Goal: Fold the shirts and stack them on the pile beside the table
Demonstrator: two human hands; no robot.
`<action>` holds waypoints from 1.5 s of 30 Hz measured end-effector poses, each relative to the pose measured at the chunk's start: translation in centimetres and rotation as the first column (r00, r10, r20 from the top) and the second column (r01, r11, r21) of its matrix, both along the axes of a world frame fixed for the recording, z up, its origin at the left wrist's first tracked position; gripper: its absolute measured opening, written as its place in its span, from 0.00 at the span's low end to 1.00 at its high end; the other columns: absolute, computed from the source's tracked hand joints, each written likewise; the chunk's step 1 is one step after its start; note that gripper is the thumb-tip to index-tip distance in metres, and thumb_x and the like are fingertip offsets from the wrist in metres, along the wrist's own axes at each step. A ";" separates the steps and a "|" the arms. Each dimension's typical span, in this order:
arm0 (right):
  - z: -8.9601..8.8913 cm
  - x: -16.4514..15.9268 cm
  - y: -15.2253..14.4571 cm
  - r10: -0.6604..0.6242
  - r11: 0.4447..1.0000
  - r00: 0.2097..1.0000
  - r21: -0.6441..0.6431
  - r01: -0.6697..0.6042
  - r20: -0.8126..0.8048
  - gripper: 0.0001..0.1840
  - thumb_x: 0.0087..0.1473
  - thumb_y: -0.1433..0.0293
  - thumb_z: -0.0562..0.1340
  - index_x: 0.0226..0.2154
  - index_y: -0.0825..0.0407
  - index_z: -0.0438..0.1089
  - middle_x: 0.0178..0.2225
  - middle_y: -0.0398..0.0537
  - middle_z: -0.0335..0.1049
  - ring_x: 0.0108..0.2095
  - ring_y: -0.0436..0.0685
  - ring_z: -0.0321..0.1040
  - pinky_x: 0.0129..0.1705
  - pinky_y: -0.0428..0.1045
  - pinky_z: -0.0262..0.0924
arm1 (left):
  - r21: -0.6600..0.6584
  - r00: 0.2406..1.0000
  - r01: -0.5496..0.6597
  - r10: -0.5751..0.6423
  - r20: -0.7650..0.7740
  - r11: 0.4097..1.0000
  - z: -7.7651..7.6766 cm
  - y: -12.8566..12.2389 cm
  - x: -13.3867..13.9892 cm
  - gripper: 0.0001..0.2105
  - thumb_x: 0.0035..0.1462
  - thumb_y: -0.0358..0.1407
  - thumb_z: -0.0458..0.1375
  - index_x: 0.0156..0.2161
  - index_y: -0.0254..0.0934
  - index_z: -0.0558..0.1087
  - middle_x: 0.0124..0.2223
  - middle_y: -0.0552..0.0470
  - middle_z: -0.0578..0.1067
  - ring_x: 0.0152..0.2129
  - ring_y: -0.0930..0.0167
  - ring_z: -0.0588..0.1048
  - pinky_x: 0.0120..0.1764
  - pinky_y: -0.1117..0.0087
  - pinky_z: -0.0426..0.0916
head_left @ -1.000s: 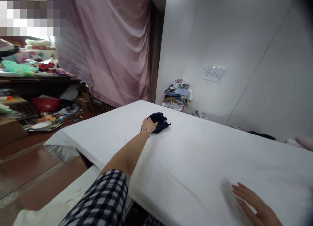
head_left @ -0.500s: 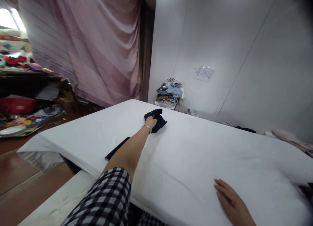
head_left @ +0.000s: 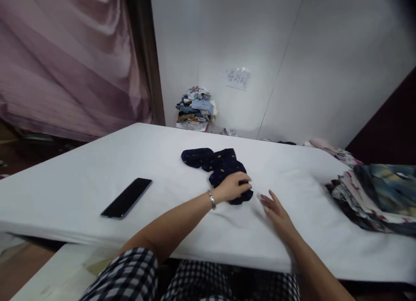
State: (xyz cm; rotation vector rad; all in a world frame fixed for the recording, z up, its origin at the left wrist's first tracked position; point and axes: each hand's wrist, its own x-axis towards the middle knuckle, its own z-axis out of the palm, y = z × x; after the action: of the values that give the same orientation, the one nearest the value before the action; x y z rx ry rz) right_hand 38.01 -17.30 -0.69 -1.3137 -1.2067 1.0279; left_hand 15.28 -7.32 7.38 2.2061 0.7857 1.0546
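A small dark navy garment (head_left: pixel 224 160) with yellow and blue spots lies crumpled on the white-covered table; its exact kind I cannot tell. My left hand (head_left: pixel 232 186), a silver bracelet at its wrist, has its fingers curled over the garment's near right end and grips the cloth. Just to the right, my right hand (head_left: pixel 276 212) is held with fingers apart, empty and not touching the garment. A black smartphone (head_left: pixel 126 197) lies on the table to the left of my left forearm.
The table (head_left: pixel 156 149) has a white cloth cover. At its right stands a stack of folded clothes (head_left: pixel 380 201). Behind the far edge, a heap of clothes (head_left: pixel 196 108) rests against the wall, below a paper sign (head_left: pixel 238 79). A pink curtain (head_left: pixel 74 62) hangs at left.
The view has turned right, bringing the folded stack in. My left hand has drawn the garment nearer and rightward, and it is more spread out. My right hand has lifted toward it.
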 end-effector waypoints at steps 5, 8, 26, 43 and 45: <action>0.5 -0.3 -0.4 0.062 0.998 0.997 -0.037 -0.060 0.052 0.47 0.50 0.51 0.66 0.66 0.45 0.50 0.56 0.56 0.67 0.59 0.63 0.61 0.63 0.63 0.48 | -0.140 0.853 -0.513 0.483 -0.198 0.847 -0.6 3.9 -3.7 0.18 0.59 0.40 0.56 0.52 0.33 0.71 0.56 0.37 0.70 0.55 0.59 0.68 0.57 0.61 0.60; 0.7 -0.2 -0.4 0.104 0.994 0.991 -0.052 -0.100 0.088 0.45 0.51 0.53 0.66 0.66 0.43 0.50 0.56 0.54 0.68 0.59 0.64 0.61 0.63 0.64 0.47 | -0.322 0.809 -0.580 0.481 -0.338 0.748 -1.8 4.2 -4.9 0.25 0.56 0.44 0.59 0.55 0.31 0.67 0.59 0.34 0.67 0.57 0.55 0.66 0.57 0.59 0.60; 2.6 3.4 3.4 -0.346 0.938 0.876 -0.122 0.323 -0.336 0.21 0.41 0.59 0.67 0.40 0.48 0.74 0.34 0.48 0.78 0.38 0.63 0.75 0.40 0.55 0.71 | -0.393 0.994 0.072 -0.035 0.100 0.917 0.9 -4.1 3.1 0.17 0.57 0.36 0.58 0.51 0.40 0.74 0.43 0.50 0.79 0.33 0.68 0.75 0.37 0.68 0.71; 6.3 2.8 1.0 -0.190 0.968 0.633 0.249 -0.005 0.750 0.26 0.54 0.54 0.58 0.53 0.47 0.70 0.54 0.52 0.70 0.55 0.65 0.65 0.58 0.61 0.58 | 0.095 0.646 -0.455 0.402 -0.649 0.885 -3.9 6.8 -7.8 0.21 0.55 0.32 0.57 0.56 0.38 0.70 0.59 0.44 0.68 0.55 0.59 0.67 0.54 0.62 0.64; 5.3 1.7 0.1 -0.115 0.976 0.496 0.192 -0.106 0.861 0.27 0.53 0.56 0.60 0.54 0.47 0.69 0.57 0.53 0.67 0.59 0.68 0.60 0.61 0.66 0.51 | 0.104 0.641 -0.447 0.399 -0.655 0.888 -4.0 7.0 -7.6 0.19 0.57 0.33 0.55 0.54 0.37 0.71 0.55 0.43 0.70 0.53 0.59 0.68 0.52 0.61 0.65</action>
State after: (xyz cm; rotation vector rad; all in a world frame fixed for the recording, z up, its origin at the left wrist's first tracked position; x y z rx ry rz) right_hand 39.68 -17.23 4.63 -1.7099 -2.0010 0.0969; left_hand 7.68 -0.31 3.39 2.4012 1.7011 0.3625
